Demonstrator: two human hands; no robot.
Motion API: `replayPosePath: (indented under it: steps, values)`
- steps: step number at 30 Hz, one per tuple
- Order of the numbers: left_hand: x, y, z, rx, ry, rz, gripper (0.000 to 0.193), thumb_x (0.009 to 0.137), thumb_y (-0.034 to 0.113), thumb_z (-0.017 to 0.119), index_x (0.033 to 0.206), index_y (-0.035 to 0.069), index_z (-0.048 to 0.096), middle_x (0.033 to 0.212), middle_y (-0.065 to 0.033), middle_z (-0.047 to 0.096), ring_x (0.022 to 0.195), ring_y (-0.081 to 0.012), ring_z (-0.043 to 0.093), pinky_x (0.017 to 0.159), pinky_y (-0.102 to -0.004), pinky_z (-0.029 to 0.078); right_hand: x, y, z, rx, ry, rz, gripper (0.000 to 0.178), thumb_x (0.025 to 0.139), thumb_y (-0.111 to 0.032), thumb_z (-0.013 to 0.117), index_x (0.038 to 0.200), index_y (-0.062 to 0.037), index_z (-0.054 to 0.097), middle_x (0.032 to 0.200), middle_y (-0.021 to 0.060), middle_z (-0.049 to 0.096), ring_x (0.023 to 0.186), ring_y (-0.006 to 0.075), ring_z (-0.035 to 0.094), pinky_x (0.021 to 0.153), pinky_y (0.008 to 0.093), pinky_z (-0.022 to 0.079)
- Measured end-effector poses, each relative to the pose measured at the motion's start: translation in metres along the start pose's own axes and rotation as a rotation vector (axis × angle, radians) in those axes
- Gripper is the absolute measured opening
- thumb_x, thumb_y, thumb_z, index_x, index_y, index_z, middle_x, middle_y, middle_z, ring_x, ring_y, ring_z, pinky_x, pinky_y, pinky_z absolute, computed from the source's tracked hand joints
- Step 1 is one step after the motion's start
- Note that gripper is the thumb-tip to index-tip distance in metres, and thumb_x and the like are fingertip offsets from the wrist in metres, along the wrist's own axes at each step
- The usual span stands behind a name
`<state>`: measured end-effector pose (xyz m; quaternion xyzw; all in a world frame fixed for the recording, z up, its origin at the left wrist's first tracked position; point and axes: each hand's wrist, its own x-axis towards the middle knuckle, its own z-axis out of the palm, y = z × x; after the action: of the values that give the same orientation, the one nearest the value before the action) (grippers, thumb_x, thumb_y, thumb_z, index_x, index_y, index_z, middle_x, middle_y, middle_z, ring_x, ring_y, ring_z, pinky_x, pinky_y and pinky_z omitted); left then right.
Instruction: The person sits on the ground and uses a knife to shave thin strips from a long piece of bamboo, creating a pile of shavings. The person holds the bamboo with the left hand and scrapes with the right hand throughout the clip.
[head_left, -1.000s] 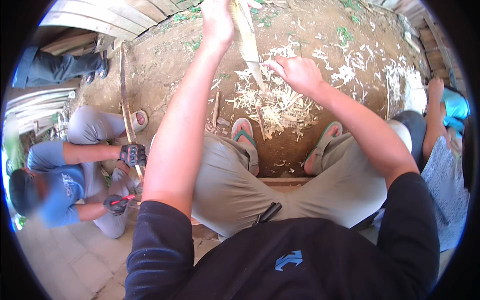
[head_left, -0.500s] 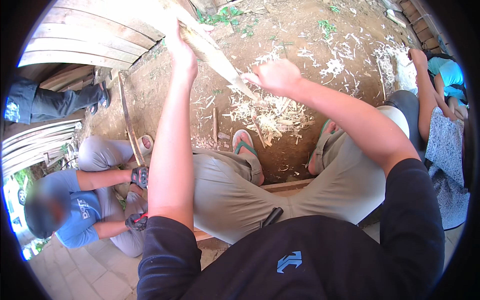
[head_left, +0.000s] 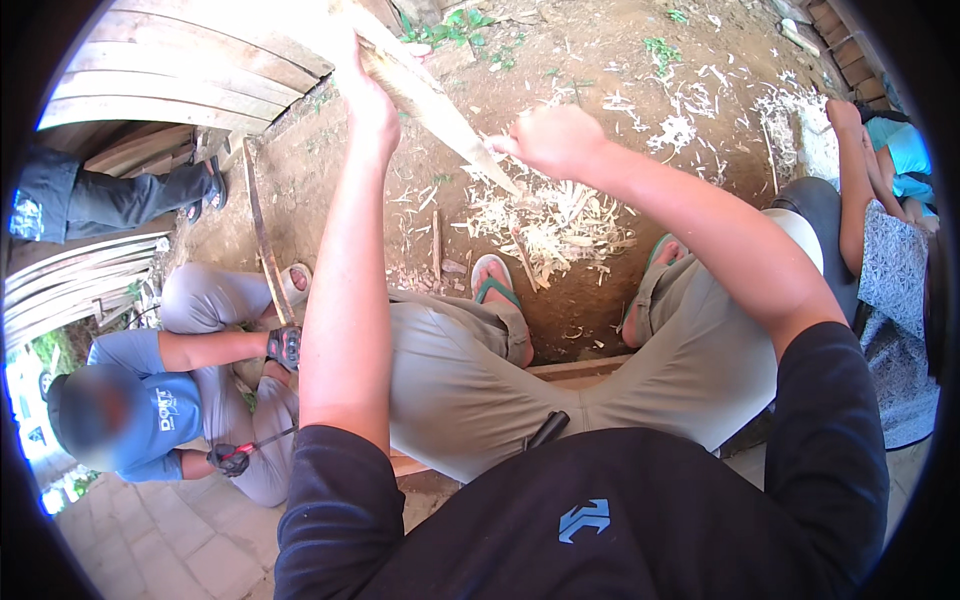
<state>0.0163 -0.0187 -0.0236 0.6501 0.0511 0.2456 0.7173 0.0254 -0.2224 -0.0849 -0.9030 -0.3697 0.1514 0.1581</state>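
Observation:
A long pale strip of wood [head_left: 432, 108] slants from the bright upper edge down to a narrow tip above a pile of shavings [head_left: 560, 225]. My left hand [head_left: 372, 105] is wrapped around its upper part, with fingertips showing on the far side. Beside the lower part is my right hand [head_left: 555, 142], closed in a fist, its thumb toward the strip's edge. Whatever that fist holds is hidden from this view. A short black cylindrical object [head_left: 546, 432] lies in my lap.
At left, a seated co-worker in gloves [head_left: 283, 348] holds a long stick [head_left: 262, 225] and a red-handled tool [head_left: 238, 449]. Another person's legs [head_left: 130, 205] stand behind. Someone sits close at right [head_left: 890, 270]. Planks [head_left: 170, 75] line the upper left.
The co-worker's lower hand has drawn away from the stick, bringing the tool's dark shaft into view. My hands and the strip keep nearly the same place.

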Motion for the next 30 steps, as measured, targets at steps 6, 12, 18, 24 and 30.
replayPosePath:
  steps: [6,12,18,24,30]
  values:
    - [0.005,-0.006,-0.009,0.051,-0.073,0.022,0.068,0.104,0.063,0.032,0.12,0.002,0.055,0.088,-0.0202,0.072,0.083,-0.0293,0.072,0.081,-0.0423,0.057,-0.002,-0.014,-0.008,0.047,0.08,0.003,0.064,0.102,-0.065,0.04,0.096,-0.0136,0.078,0.078,0.0177,0.073,0.079,0.0357,0.073,0.072,0.0483,0.058]
    - [0.018,-0.018,-0.019,-0.053,-0.11,0.015,0.059,0.104,0.06,0.038,0.131,0.007,0.044,0.105,-0.0181,0.064,0.094,-0.034,0.069,0.089,-0.0499,0.055,-0.001,-0.009,-0.007,0.06,0.107,-0.012,0.064,0.102,-0.065,0.04,0.096,-0.0138,0.078,0.078,0.0163,0.073,0.078,0.0363,0.073,0.07,0.0484,0.058]
    - [0.003,-0.001,-0.005,0.026,-0.16,-0.027,0.068,0.101,0.066,0.038,0.124,0.003,0.048,0.096,-0.0193,0.066,0.089,-0.0337,0.07,0.086,-0.0486,0.056,0.0,-0.003,-0.01,-0.001,0.049,-0.011,0.063,0.101,-0.064,0.041,0.096,-0.0135,0.078,0.078,0.0164,0.073,0.078,0.0366,0.073,0.069,0.0487,0.058]
    - [0.002,0.004,-0.005,0.042,-0.151,0.001,0.07,0.1,0.067,0.039,0.123,0.002,0.048,0.092,-0.0191,0.067,0.089,-0.0332,0.07,0.083,-0.0482,0.057,-0.002,-0.011,-0.013,0.05,0.101,-0.024,0.064,0.102,-0.064,0.04,0.094,-0.0132,0.078,0.079,0.0169,0.073,0.079,0.0359,0.073,0.07,0.0489,0.058]
    - [0.0,0.002,-0.004,-0.007,-0.095,0.013,0.07,0.1,0.066,0.04,0.13,0.003,0.045,0.104,-0.0192,0.063,0.095,-0.0328,0.069,0.085,-0.0488,0.057,-0.004,-0.017,-0.02,0.027,0.019,0.024,0.066,0.102,-0.064,0.039,0.093,-0.011,0.077,0.081,0.0172,0.073,0.083,0.0358,0.073,0.073,0.0488,0.057]
